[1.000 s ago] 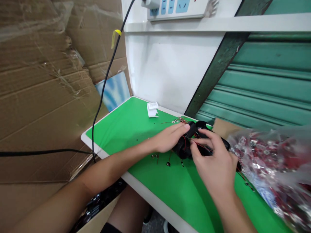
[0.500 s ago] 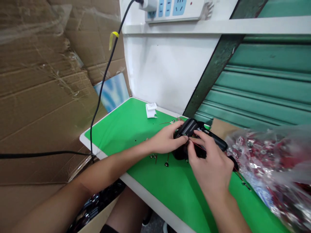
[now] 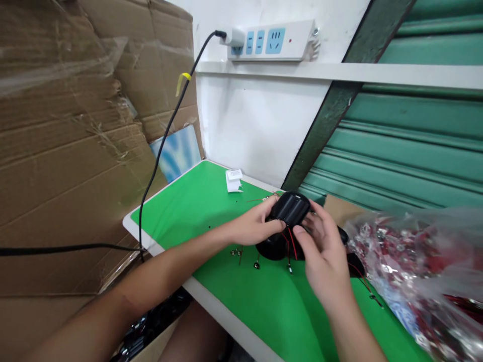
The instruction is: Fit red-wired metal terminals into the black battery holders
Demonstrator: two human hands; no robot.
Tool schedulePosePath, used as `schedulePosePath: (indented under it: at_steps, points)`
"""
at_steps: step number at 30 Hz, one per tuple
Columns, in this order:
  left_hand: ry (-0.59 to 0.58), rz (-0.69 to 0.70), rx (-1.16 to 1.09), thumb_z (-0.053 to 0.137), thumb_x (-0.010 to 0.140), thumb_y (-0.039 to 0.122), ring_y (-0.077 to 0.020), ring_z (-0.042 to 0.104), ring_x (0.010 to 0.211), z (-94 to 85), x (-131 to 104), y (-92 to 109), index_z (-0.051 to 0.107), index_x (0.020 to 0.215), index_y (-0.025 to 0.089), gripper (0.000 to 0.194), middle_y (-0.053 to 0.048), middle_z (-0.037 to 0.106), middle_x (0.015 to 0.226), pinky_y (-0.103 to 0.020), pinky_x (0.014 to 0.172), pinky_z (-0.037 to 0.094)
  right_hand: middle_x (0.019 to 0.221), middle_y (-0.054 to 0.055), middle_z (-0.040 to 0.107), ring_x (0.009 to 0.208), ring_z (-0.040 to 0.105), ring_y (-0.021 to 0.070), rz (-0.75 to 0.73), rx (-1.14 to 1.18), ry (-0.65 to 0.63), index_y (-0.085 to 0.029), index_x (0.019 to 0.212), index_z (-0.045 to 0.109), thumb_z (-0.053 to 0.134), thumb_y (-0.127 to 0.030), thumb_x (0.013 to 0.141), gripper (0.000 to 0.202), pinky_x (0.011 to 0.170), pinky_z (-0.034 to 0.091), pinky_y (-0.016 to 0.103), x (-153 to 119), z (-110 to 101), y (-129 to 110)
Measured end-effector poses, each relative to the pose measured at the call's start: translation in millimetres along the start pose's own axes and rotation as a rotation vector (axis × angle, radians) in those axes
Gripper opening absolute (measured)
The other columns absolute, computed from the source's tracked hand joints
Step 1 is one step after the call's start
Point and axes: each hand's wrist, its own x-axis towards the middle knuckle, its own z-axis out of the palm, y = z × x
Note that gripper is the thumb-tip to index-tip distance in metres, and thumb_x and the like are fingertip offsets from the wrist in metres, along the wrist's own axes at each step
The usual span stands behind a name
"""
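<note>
Green surface [image 3: 184, 203] beneath, the left hand [image 3: 254, 227] and right hand [image 3: 327, 249] clamp a black casing [image 3: 291, 207] from opposite sides, probably to steady it while red wires [image 3: 292, 242] hang out.

Left hand [image 3: 258, 227] and right hand [image 3: 325, 246] close together, fingers [image 3: 320, 212] bent, forearms [image 3: 177, 261] converging

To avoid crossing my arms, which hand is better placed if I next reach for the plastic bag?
Probably the right hand: it is nearer the plastic bag, while the left hand is at the opposite side of the black casing.
</note>
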Motion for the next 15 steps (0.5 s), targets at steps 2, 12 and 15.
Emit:
schedulePosePath:
  at_steps: [2,12,15]
  points:
    - [-0.014,0.019,0.017,0.059,0.092,0.027,-0.0210,0.057,0.118,1.2,-0.6,0.5,0.048,0.135,0.014,0.047,-0.010,0.059,0.124,-0.035,0.106,0.050,0.139,0.016,0.070,0.120,0.074,0.0222,-0.023,-0.041,-0.022,-0.024,0.156,0.049,0.066,-0.036,0.099,0.061,0.095,0.064,0.033,-3.8,3.9,-1.7]
    - [-0.021,0.025,0.015,0.060,0.095,0.030,-0.0169,0.054,0.103,5.3,-3.9,-1.1,0.041,0.122,0.018,0.035,-0.005,0.050,0.110,-0.031,0.092,0.051,0.138,0.016,0.069,0.123,0.073,0.0251,-0.063,-0.141,-0.006,-0.026,0.160,0.046,0.062,-0.038,0.103,0.060,0.095,0.066,0.037,-11.8,7.2,-3.1]
    - [-0.037,0.079,0.043,0.059,0.097,0.034,-0.0192,0.054,0.109,3.9,-3.9,-2.8,0.037,0.129,0.018,0.042,-0.007,0.050,0.116,-0.035,0.097,0.052,0.140,0.015,0.068,0.122,0.074,0.0242,-0.095,-0.134,-0.009,-0.027,0.160,0.045,0.061,-0.036,0.104,0.059,0.101,0.064,0.039,-12.5,9.5,-2.6]
